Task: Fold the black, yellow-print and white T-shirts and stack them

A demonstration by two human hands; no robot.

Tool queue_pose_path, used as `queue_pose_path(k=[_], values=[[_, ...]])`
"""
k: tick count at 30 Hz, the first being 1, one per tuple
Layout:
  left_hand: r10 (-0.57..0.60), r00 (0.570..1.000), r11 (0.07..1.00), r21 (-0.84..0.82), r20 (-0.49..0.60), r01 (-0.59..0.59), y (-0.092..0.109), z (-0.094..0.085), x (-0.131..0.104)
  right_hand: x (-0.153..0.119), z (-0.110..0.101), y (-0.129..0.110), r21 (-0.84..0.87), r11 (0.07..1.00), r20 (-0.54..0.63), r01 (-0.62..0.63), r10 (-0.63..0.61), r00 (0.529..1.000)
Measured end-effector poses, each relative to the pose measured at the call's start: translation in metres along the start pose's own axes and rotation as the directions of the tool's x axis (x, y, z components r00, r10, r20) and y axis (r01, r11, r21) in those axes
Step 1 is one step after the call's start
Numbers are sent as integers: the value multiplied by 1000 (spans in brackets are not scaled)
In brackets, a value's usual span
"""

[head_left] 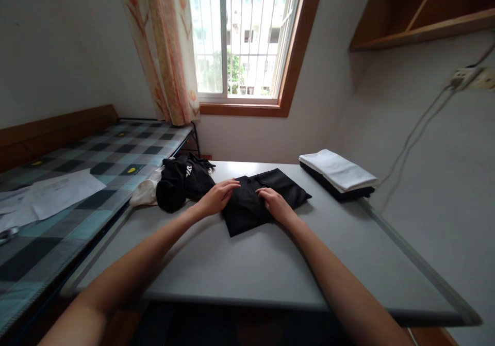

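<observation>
A folded black garment lies at an angle on the white table. My left hand rests at its left side, fingers stretched out toward its upper edge and holding nothing. On the garment's middle and right part lies my right hand, its fingers slightly bent and apart on the cloth. Left of both hands is a crumpled heap of black clothing with white lettering, and a cream cloth sticks out beside it. The exact kind of the folded garment cannot be made out.
At the back right stands a stack of folded cloth, white over black. A bed with a checked cover adjoins the table on the left, with paper sheets on it. Cables hang along the right wall.
</observation>
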State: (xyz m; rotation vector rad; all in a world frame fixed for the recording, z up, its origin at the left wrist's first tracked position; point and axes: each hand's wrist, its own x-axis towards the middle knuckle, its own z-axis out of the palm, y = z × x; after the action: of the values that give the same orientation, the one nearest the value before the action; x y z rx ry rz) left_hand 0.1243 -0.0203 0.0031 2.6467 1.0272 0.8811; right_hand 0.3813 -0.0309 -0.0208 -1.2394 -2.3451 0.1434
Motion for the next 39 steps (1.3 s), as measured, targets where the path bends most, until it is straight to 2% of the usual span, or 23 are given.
queue_pose_path(k=[2, 4, 6, 9, 13, 14, 15, 18, 20, 23, 26, 29, 31, 33, 35, 39], values=[[8, 999, 1000, -13, 42, -7, 11, 12, 19, -2, 2, 2, 135, 986, -26, 101, -98, 995], [-43, 991, 999, 19, 128, 41, 20, 22, 34, -4, -1, 4, 193, 973, -78, 124, -111, 991], [-140, 971, 988, 98, 192, 123, 25, 29, 43, -7, -7, 7, 205, 974, -136, 96, -68, 988], [-263, 937, 953, 211, 228, 216, 30, 29, 45, -10, -20, 17, 188, 981, -244, 38, 9, 970], [-282, 857, 950, 252, 431, 186, 40, 22, 38, -13, -32, 28, 225, 974, -442, -40, 138, 886], [-274, 852, 948, 272, 446, 163, 44, 21, 37, -14, -33, 29, 259, 964, -473, -59, 180, 863], [-258, 864, 946, 295, 433, 135, 48, 22, 36, -14, -33, 29, 301, 951, -487, -77, 222, 844], [-138, 938, 941, 338, 318, 24, 58, 30, 36, -16, -32, 24, 417, 904, -474, -97, 307, 825], [-79, 951, 938, 345, 298, -30, 61, 38, 35, -18, -32, 20, 465, 880, -461, -95, 332, 823], [-103, 946, 927, 375, 308, -21, 59, 48, 35, -20, -33, 16, 518, 847, -428, -122, 381, 820], [-155, 951, 930, 364, 268, 49, 53, 50, 37, -21, -36, 14, 547, 822, -404, -160, 426, 810], [-237, 928, 964, 191, 287, 187, 45, 44, 42, -21, -37, 14, 576, 804, -423, -148, 448, 788], [-275, 891, 959, 29, 361, 284, 40, 38, 45, -21, -35, 14, 614, 781, -435, -115, 456, 776], [-267, 864, 947, -49, 428, 318, 37, 34, 46, -19, -33, 13, 642, 763, -431, -80, 446, 785], [-277, 861, 956, 28, 428, 293, 40, 34, 44, -17, -31, 11, 640, 765, -410, -72, 419, 810], [-339, 876, 913, 346, 344, 217, 57, 38, 37, -15, -29, 5, 601, 783, -342, -160, 432, 835]])
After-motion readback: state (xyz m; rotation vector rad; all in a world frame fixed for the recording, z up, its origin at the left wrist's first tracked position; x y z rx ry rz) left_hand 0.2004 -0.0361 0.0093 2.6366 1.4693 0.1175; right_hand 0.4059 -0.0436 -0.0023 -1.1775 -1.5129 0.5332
